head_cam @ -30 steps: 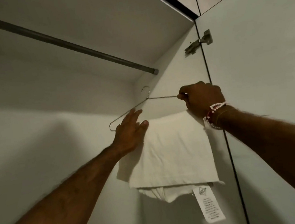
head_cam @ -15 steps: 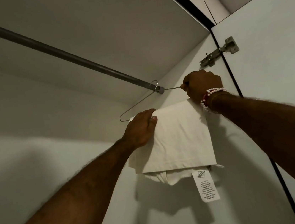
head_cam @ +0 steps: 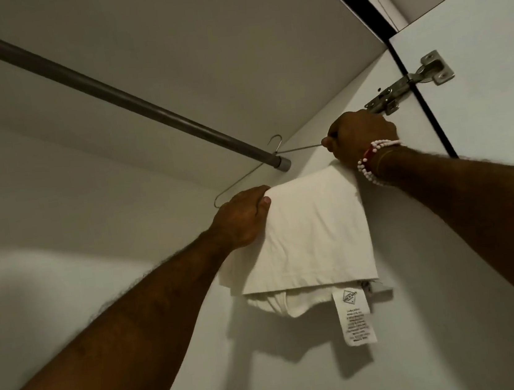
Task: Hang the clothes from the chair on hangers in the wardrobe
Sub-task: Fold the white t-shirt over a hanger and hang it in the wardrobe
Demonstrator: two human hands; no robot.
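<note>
Cream garment (head_cam: 305, 231) folded over wire hanger (head_cam: 240, 177), its hook (head_cam: 53, 170) over the rail (head_cam: 127, 102) near the end. Right hand (head_cam: 360, 136) pinches the wire to steer; left hand (head_cam: 242, 217) closed on the fold, probably preventing slip.

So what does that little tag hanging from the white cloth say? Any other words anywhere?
Care tag under the folded white cloth: a diamond-shaped logo on top with lines of small print below, all too small and blurred to read.
Metal door hinge: no readable marking.
Wire hanger, rail and bead bracelet: no text.
</note>
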